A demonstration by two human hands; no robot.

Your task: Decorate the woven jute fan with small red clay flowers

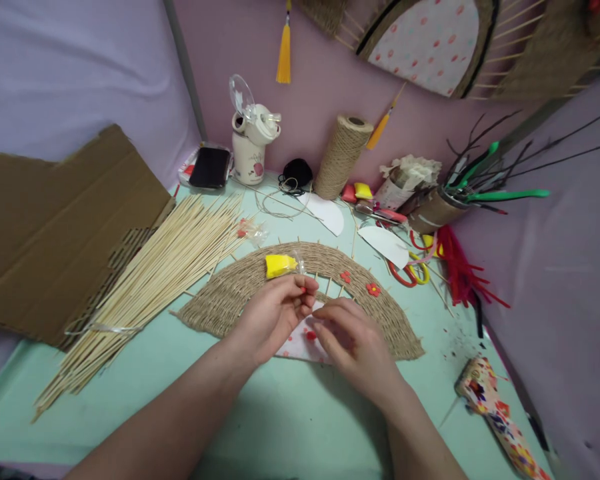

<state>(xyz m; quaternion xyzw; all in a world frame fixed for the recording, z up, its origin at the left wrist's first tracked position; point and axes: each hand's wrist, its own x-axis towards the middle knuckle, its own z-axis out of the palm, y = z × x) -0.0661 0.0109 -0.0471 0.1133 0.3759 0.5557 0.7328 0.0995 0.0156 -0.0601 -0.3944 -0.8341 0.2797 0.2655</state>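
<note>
A woven jute fan shape point(240, 287) lies on the mint-green table point(180, 387), with a white spotted centre panel point(300, 343) and small red flowers point(373, 289) stuck on its rim. My left hand point(275, 317) and my right hand point(353, 343) meet over the panel. Both have fingers pinched together on a tiny red piece I cannot make out clearly. A yellow clay lump in a clear wrapper point(281, 265) rests on the weave just above my left hand.
A bundle of bamboo skewers point(155, 273) and cardboard point(65, 227) lie left. At the back stand a white cup point(253, 143), a jute twine spool point(341, 157), scissors point(405, 270), a holder of tools point(440, 207). A glue gun point(495, 407) lies right.
</note>
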